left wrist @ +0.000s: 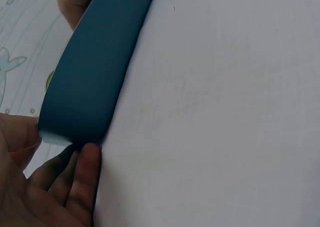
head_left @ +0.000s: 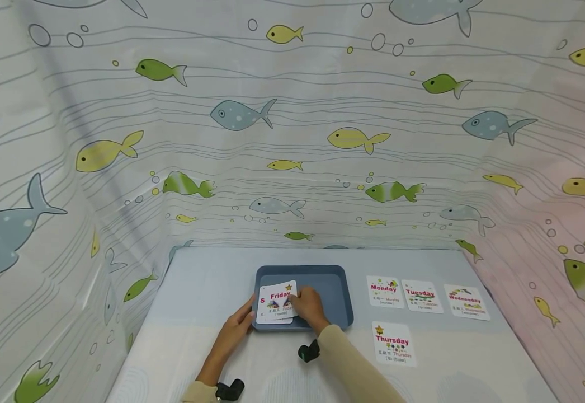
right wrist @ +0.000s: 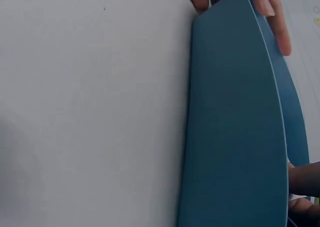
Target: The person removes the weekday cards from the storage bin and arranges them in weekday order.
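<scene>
A blue-grey tray (head_left: 335, 288) lies on the table with square white cards at its left end. My left hand (head_left: 236, 327) grips the tray's near left corner; in the left wrist view its fingers (left wrist: 86, 169) press the outer wall. Between thumb and fingers, my right hand (head_left: 311, 308) pinches the right side of the Friday card (head_left: 278, 295). That card is slightly turned and overlaps another card (head_left: 264, 314), of which a red S and the lower edge show. In the right wrist view the tray wall (right wrist: 235, 102) hides most of the right hand (right wrist: 305, 181).
To the right of the tray lie the Monday card (head_left: 385, 291), Tuesday card (head_left: 422, 296) and Wednesday card (head_left: 466, 302) in a row. The Thursday card (head_left: 394, 343) lies below Monday. A fish-patterned curtain (head_left: 317, 190) surrounds the table's back and sides.
</scene>
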Motion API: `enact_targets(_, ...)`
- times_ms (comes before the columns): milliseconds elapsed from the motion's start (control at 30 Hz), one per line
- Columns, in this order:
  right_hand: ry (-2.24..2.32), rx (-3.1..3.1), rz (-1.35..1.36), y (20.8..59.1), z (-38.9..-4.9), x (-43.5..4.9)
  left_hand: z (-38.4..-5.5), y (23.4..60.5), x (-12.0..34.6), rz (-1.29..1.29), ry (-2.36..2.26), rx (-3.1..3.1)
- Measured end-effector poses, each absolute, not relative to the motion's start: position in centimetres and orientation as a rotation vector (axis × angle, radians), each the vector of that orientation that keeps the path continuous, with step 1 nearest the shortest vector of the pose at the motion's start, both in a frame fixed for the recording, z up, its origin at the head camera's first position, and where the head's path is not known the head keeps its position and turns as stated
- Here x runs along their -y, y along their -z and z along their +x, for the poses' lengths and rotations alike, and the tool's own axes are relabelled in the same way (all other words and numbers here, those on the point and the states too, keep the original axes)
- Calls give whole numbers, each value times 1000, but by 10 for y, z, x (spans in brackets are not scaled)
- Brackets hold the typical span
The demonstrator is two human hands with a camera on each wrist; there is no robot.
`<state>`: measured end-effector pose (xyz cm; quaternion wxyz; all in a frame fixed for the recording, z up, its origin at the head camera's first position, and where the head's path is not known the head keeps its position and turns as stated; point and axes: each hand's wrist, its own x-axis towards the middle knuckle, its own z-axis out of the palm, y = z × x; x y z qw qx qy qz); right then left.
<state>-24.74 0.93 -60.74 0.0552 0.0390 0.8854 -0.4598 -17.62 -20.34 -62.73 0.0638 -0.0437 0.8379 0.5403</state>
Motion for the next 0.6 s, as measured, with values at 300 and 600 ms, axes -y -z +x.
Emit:
enact_targets(300,1612,-2509,115,612,-247,-18,-175,627,203,-131,-1626,-2533)
enact_targets(600,1720,-2425,167,606,-249,-33,-176,627,203,-146,-1605,-2537)
